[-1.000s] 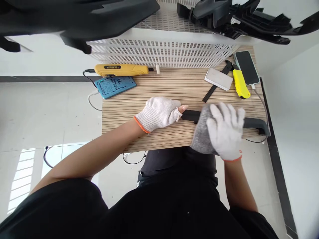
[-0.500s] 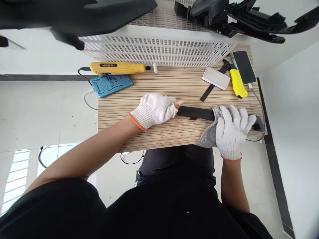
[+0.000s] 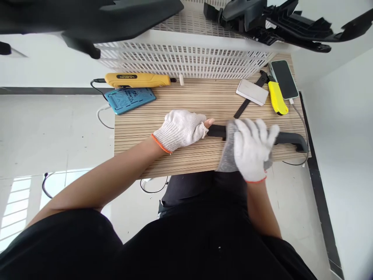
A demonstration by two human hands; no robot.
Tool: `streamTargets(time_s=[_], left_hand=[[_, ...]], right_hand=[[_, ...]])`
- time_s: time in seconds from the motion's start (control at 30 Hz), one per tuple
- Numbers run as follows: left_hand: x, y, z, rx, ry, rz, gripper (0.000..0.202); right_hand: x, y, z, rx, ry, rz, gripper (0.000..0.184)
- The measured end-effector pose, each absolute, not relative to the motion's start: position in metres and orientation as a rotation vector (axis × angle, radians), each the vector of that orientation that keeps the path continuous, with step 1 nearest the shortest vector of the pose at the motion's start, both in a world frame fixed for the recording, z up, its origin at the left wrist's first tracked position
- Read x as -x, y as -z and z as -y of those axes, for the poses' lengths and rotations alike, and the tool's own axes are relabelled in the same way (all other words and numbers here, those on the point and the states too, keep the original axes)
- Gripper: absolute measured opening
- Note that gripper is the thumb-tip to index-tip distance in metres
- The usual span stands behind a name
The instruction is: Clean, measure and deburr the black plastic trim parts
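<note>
On the wood-grain table lies a long black plastic handle (image 3: pixel 290 138) with a curved right end. My left hand (image 3: pixel 183 129), in a white knit glove with the thumb tip bare, is closed round the handle's left end. My right hand (image 3: pixel 252 146), also gloved in white, presses a grey cloth (image 3: pixel 227 157) over the middle of the handle. Its fingers lie across the top and are slightly blurred, with the cloth under the palm. The left end of the handle is hidden inside my left hand.
A white slotted basket (image 3: pixel 186 60) stands behind, with large black plastic parts (image 3: pixel 279 23) above it. Along the back lie a yellow power tool (image 3: pixel 136 80), a blue box (image 3: pixel 130 100), a white block (image 3: pixel 252 92), a black caliper-like tool (image 3: pixel 242 109), a yellow brush (image 3: pixel 277 97) and a phone (image 3: pixel 284 79).
My right hand and the grey cloth have slid left along the handle, uncovering more of its right end. My left hand keeps its place.
</note>
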State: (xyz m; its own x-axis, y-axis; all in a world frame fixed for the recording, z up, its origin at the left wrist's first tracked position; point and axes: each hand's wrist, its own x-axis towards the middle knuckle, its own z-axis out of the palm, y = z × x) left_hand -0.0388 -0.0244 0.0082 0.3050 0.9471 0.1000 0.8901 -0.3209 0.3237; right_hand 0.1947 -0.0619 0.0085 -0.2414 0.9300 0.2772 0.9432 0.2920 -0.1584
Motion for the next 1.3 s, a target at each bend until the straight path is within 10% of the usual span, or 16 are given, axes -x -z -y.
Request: streamTargets(time_s=[0.23,0.67,1.3], left_hand=[[0.038,-0.005,0.027,-2.4,-0.547,-1.681,0.083],[0.055,-0.021,0.017,-2.438,-0.597,-1.657,0.048],[0.04,-0.012,0.026,-2.568,-0.554,-1.439,0.048]], right_hand=[[-0.145,-0.016,0.061,1.396,-0.093,2.296,0.038],[-0.364,-0.042,0.064,1.988,-0.313,1.76,0.04],[-0.22,-0.043,0.052,1.715,-0.381,2.259,0.026]])
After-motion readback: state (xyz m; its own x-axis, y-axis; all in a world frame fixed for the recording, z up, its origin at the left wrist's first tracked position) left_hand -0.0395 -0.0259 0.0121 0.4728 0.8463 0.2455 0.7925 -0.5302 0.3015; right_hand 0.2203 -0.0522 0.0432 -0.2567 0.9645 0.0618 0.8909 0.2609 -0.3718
